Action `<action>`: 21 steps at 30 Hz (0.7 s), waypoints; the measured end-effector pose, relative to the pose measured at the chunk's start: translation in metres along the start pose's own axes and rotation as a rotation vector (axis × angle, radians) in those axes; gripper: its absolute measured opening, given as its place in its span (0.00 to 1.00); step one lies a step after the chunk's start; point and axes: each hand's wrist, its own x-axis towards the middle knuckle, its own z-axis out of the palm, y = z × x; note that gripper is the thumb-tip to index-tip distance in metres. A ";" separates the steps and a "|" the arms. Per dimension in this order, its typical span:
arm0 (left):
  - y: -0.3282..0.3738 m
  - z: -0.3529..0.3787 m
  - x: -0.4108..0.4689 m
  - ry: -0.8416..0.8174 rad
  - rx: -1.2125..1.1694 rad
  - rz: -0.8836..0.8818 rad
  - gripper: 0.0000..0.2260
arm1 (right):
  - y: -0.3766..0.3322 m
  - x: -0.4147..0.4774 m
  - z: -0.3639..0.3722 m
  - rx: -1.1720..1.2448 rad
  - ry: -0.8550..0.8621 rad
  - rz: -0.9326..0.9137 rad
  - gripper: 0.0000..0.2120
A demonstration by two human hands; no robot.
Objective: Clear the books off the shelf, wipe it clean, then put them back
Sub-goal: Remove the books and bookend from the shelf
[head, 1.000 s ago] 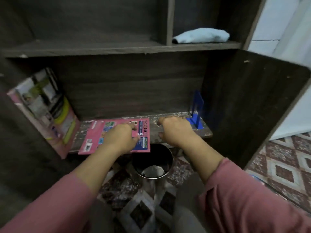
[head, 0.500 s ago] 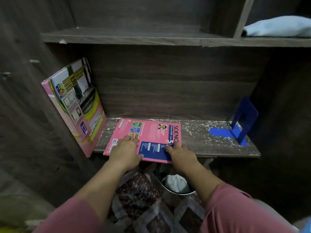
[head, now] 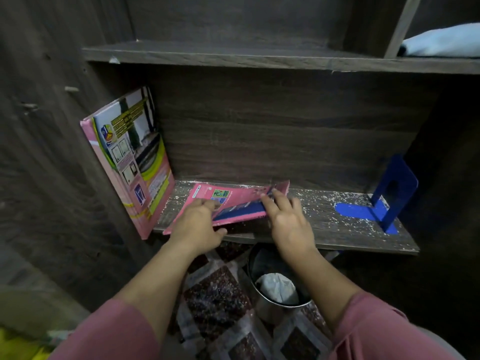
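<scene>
A thin pink science book lies on the lower shelf, its right edge tilted up off the board. My left hand grips its near left edge, thumb underneath. My right hand holds its raised right side with fingers on the cover. A thicker pink book leans upright against the left wall of the same shelf. White specks are scattered over the shelf board.
A blue metal bookend stands at the shelf's right end. A light blue cloth lies on the upper shelf at far right. A steel bin with crumpled paper sits on the patterned floor below the shelf.
The science book lay flat half a second ago; now its right side is lifted off the shelf. My right hand moved up along its right edge.
</scene>
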 end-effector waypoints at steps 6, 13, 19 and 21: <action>0.009 0.007 -0.001 0.201 -0.042 0.003 0.26 | -0.012 0.011 -0.015 0.213 0.309 -0.273 0.37; 0.004 -0.009 0.013 0.670 -0.493 -0.167 0.17 | 0.000 0.007 -0.030 0.297 0.190 -0.106 0.35; 0.014 -0.024 0.014 0.645 -0.866 -0.205 0.05 | 0.006 0.007 -0.030 0.284 0.140 -0.075 0.27; 0.017 -0.018 0.018 0.581 -0.908 -0.197 0.04 | 0.006 0.006 -0.031 0.285 0.142 -0.057 0.28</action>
